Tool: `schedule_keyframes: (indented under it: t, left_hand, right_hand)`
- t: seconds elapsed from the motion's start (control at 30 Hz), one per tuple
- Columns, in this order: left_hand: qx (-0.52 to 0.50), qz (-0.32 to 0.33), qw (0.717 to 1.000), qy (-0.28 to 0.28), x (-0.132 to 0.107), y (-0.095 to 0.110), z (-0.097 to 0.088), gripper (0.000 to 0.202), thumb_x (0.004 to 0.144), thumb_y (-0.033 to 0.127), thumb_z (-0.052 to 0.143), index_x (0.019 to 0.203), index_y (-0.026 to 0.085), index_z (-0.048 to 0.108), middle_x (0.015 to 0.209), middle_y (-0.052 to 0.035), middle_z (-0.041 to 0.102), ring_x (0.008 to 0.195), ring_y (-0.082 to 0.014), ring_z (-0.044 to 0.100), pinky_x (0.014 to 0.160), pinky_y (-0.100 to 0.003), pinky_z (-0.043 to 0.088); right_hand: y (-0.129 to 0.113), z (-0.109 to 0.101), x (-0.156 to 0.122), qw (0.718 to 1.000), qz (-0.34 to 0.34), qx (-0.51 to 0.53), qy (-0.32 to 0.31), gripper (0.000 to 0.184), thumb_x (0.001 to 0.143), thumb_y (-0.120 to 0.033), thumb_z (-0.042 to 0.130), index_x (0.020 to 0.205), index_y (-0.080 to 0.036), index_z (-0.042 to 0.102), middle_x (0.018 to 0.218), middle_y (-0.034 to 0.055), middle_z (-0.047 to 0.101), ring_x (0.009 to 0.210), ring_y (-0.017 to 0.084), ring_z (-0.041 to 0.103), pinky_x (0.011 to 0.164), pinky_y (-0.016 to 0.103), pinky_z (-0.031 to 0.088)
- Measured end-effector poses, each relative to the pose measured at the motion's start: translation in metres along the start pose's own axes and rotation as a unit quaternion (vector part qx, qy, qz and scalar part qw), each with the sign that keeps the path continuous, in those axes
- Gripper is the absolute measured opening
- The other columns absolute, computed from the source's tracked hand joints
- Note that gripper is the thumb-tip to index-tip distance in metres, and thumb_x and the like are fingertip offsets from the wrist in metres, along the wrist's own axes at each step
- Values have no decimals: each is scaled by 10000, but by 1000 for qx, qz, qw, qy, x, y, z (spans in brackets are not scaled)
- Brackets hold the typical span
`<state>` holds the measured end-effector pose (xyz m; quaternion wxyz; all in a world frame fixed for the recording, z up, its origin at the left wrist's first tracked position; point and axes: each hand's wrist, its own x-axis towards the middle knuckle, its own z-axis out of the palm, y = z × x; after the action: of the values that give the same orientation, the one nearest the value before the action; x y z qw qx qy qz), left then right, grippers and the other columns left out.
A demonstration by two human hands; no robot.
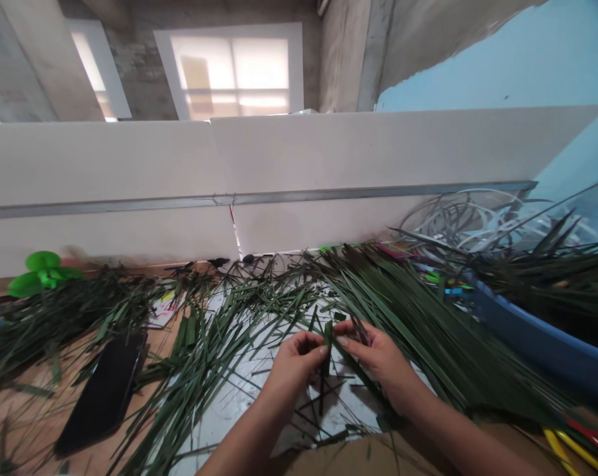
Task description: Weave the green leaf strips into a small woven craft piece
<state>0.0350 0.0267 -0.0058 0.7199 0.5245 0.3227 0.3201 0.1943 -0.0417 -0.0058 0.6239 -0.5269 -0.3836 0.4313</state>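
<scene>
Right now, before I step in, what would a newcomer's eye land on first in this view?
The long dark green leaf strips sprawled across the lower half of the view stand out first, with the left hand and right hand pinching a strip at lower centre. To the right sits a blue tub heaped with more leaves, a tangle of white strands behind it. At far left, a bright green plastic object stands out against the white panel.

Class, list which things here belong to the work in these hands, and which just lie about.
Part of the work: left hand, right hand, pinched leaf strip, loose leaf strips.
Lying about: black slab, green plastic piece, blue tub, white coils.
</scene>
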Motion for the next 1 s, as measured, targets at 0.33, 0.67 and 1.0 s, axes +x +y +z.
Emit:
schedule_keyframes:
  t: [0.33,0.67,1.0]
  left_hand:
    - [55,20,998,-25,-4,1,8,336,618,441,798,675,169,610,575,28,551,522,-104,475,527,-235,339]
    - [-30,6,998,54,-1,9,0,400,569,423,835,743,168,581,594,21,608,546,-105,567,515,-192,324]
    - [-66,20,996,64,-5,12,0,417,549,411,886,722,162,600,670,-5,659,635,-121,613,582,-206,413]
  right_hand:
    - [0,6,-3,999,-27,-27,-23,328,658,-454,824,692,-200,618,692,-26,549,685,158,482,697,292,403]
    - [0,7,-11,998,55,-16,-34,445,828,-646,625,1037,-255,654,849,-6,623,703,157,502,632,263,380]
    - [2,11,-11,992,59,-46,-98,465,827,-676,591,978,-239,550,739,-37,527,568,114,335,539,265,193]
